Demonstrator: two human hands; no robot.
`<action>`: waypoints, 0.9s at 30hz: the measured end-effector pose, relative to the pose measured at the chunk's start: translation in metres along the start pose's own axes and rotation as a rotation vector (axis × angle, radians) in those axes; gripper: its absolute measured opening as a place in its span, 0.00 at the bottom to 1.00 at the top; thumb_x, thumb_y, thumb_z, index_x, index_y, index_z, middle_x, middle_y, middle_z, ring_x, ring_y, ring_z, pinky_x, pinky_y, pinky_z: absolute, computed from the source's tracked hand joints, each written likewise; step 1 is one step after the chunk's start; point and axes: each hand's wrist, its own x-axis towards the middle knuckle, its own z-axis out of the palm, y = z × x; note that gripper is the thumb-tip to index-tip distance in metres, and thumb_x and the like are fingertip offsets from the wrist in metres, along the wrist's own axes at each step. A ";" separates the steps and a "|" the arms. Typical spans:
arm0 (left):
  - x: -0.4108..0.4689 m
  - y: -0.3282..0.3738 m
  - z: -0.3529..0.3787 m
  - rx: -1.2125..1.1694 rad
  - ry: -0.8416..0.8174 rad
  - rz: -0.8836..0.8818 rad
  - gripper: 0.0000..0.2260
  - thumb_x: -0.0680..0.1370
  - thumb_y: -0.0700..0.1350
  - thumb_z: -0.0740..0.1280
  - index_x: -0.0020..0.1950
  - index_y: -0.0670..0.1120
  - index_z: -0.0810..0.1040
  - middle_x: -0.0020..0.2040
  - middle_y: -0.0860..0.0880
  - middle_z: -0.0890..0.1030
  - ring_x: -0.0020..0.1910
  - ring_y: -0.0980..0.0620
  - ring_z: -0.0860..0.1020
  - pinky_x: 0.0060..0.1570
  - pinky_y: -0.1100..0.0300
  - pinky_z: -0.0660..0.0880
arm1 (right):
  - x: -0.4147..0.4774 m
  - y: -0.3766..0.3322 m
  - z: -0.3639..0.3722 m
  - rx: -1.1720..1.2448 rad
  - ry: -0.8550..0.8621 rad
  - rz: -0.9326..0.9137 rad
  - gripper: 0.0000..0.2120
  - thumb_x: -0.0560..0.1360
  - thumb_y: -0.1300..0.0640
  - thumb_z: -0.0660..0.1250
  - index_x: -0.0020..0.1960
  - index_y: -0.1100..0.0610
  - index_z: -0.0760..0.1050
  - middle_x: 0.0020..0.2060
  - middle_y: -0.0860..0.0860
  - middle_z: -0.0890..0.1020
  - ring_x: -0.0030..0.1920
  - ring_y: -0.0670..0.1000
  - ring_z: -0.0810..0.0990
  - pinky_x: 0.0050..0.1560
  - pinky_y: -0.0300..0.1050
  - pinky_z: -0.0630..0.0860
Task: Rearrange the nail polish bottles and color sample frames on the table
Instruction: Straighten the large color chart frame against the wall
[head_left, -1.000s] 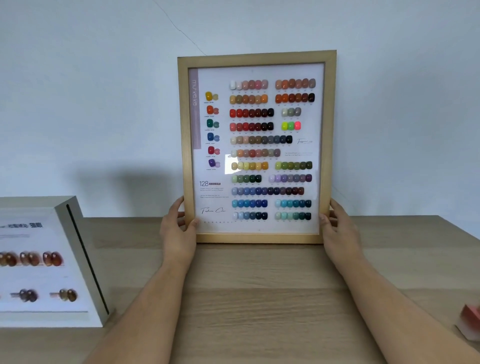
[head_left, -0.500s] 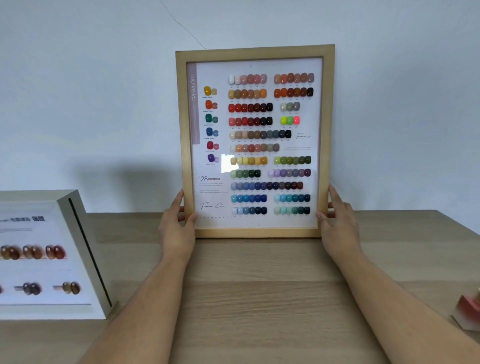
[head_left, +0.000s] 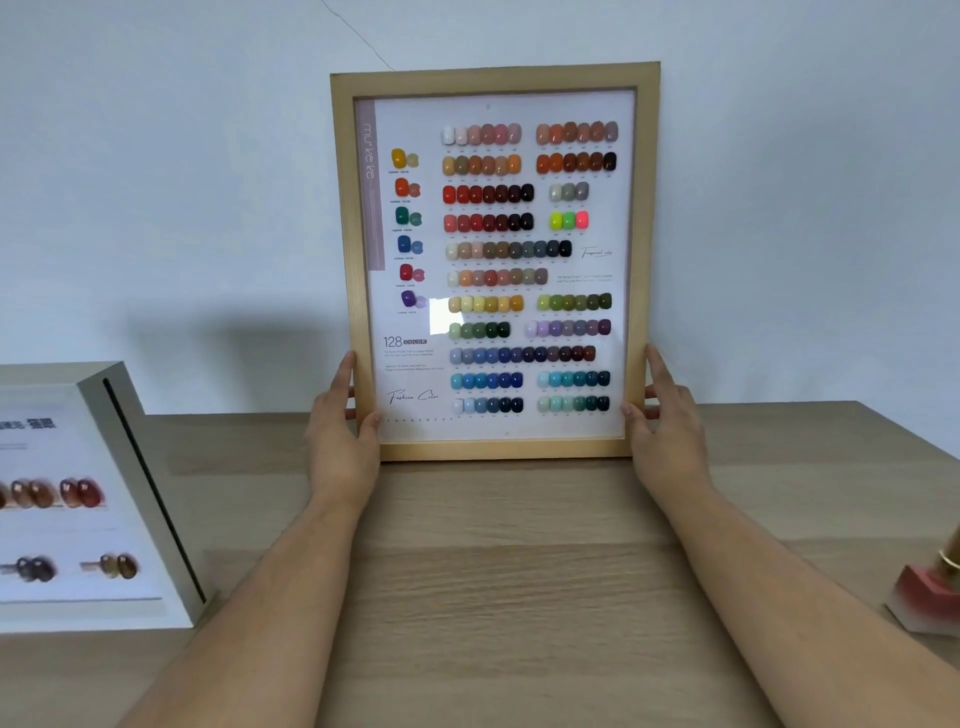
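Wooden-framed colour chart: upright at the table's back edge, gripped at its lower sides by left hand and right hand. Step in hand: standing it; release likely needs a steady lean. White sample frame to its left, pink nail polish bottle to its right.

Wooden table: light oak-look top with straight grain running left to right in broad plank bands, some paler, some darker; fills the lower half of the view and meets the wall along its far edge.

Wall: plain, pale bluish white, matte. A soft grey shadow lies low on it, just above the table's far edge, left of centre.

Crack: thin dark hairline in the wall, running from the top edge of the view down and to the right.
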 end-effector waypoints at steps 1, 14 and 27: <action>0.000 0.000 0.000 -0.003 -0.002 0.001 0.32 0.76 0.39 0.66 0.71 0.65 0.58 0.60 0.51 0.72 0.51 0.54 0.74 0.53 0.58 0.71 | 0.000 0.001 0.000 0.003 -0.002 0.003 0.32 0.77 0.58 0.63 0.72 0.35 0.52 0.51 0.48 0.70 0.47 0.45 0.73 0.49 0.40 0.69; -0.001 -0.001 0.001 -0.008 0.007 -0.007 0.32 0.76 0.40 0.66 0.70 0.67 0.58 0.56 0.54 0.71 0.51 0.55 0.74 0.53 0.54 0.74 | 0.000 0.003 0.000 -0.080 -0.019 0.037 0.30 0.78 0.54 0.60 0.73 0.36 0.50 0.50 0.50 0.71 0.47 0.49 0.72 0.46 0.45 0.69; -0.015 0.006 -0.005 0.059 -0.030 -0.018 0.32 0.75 0.39 0.67 0.72 0.62 0.57 0.62 0.48 0.69 0.58 0.54 0.72 0.57 0.58 0.69 | -0.010 0.003 -0.003 -0.064 -0.043 0.092 0.30 0.77 0.56 0.62 0.73 0.40 0.53 0.53 0.52 0.73 0.49 0.49 0.72 0.48 0.44 0.69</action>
